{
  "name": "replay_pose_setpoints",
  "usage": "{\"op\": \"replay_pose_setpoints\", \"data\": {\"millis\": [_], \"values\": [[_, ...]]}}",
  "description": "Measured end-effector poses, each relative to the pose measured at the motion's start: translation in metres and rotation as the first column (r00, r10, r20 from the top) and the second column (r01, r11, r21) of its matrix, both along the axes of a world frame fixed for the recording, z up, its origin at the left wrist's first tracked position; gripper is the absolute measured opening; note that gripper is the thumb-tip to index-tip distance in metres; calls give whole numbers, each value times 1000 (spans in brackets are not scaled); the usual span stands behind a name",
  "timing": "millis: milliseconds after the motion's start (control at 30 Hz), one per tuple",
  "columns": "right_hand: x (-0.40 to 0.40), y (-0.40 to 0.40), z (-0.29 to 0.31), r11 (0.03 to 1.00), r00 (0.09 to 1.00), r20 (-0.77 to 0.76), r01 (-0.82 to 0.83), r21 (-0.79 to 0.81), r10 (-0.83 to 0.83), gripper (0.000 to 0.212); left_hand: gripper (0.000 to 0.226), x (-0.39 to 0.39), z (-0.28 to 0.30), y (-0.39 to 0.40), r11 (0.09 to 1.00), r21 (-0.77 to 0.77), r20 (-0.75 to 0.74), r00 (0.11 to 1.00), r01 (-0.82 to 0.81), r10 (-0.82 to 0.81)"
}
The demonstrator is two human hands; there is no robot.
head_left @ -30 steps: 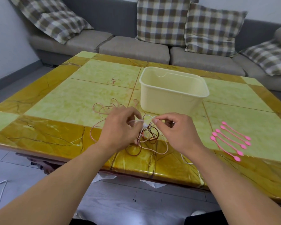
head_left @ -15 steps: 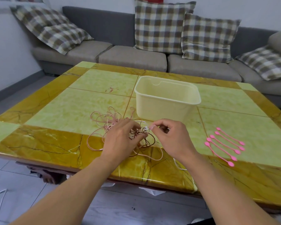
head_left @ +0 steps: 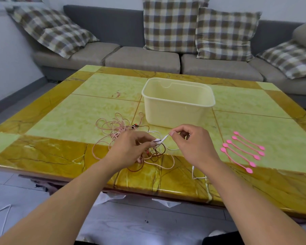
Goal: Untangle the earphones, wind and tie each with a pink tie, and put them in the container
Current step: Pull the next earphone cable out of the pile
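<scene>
Low in the frame's centre, the left hand (head_left: 129,149) and right hand (head_left: 192,145) each pinch the white earphone piece (head_left: 162,140) stretched between their fingertips, above the tangled earphones (head_left: 124,137) lying on the surface (head_left: 60,121). At right centre, five pink ties (head_left: 242,151) lie side by side. Beyond the hands stands the cream container (head_left: 177,105), with the grey sofa (head_left: 141,59) farther back.

Your arms enter from the lower left and lower right of the frame, both bare from forearm to wrist, with no sleeves showing. Your left hand (head_left: 129,149) and right hand (head_left: 192,145) wear no gloves, rings, watch or bands, and the nails are short.
</scene>
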State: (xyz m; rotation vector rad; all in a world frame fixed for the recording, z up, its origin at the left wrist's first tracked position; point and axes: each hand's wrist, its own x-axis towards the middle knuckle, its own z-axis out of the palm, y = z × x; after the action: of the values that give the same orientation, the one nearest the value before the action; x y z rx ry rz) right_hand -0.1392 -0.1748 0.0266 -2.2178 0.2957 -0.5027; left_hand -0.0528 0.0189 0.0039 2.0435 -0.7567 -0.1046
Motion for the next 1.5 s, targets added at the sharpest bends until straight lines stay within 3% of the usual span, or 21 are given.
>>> {"op": "replay_pose_setpoints", "data": {"millis": [200,367,533,700,767,833,900,1000,1067,1133,1267,1367,1433,1500], "values": [[5,0,-6,999,996,-77,-34,-17,33,15,10,1,2,3,996,11,-106,991,84,-82],[5,5,-14,968,959,-204,-224,-113,198,11,12,4,1,2,997,-1,-150,986,76,-75],[3,0,-3,980,963,-191,-197,-22,190,14,13,12,-7,7,963,264,1,999,-51,52],[11,-18,-21,947,899,-431,-65,-315,-81,14,23,22,-4,17,889,350,228,947,-295,225],[15,-22,-29,951,861,-500,-74,-301,-91,26,24,24,-4,22,857,377,275,926,-350,258],[20,-24,-33,950,823,-565,-124,-286,-63,51,23,28,-6,27,820,405,299,906,-406,301],[24,-25,-36,945,810,-583,-141,-295,-61,51,21,31,-6,31,775,418,328,875,-473,357],[26,-26,-38,955,837,-539,-77,-287,-94,17,21,33,-3,35,794,258,323,824,-550,466],[26,-25,-37,966,864,-499,-71,-248,-64,17,31,30,1,33,827,34,325,789,-561,522],[22,-25,-33,990,904,-426,-41,-134,-20,21,36,24,10,27,853,-148,436,741,-500,510],[15,-31,-28,1000,911,-413,3,-8,-6,27,34,9,15,8,898,-256,474,763,-358,440],[10,-35,-32,1000,864,-503,-4,-12,-3,32,27,0,9,-4,965,-134,448,856,-224,260],[7,-37,-32,998,831,-556,-48,-37,19,39,25,-4,1,-9,988,132,342,939,-75,25],[5,-37,-29,988,781,-623,-126,-85,46,45,39,-7,-9,-14,887,460,253,962,-30,-98]]}}
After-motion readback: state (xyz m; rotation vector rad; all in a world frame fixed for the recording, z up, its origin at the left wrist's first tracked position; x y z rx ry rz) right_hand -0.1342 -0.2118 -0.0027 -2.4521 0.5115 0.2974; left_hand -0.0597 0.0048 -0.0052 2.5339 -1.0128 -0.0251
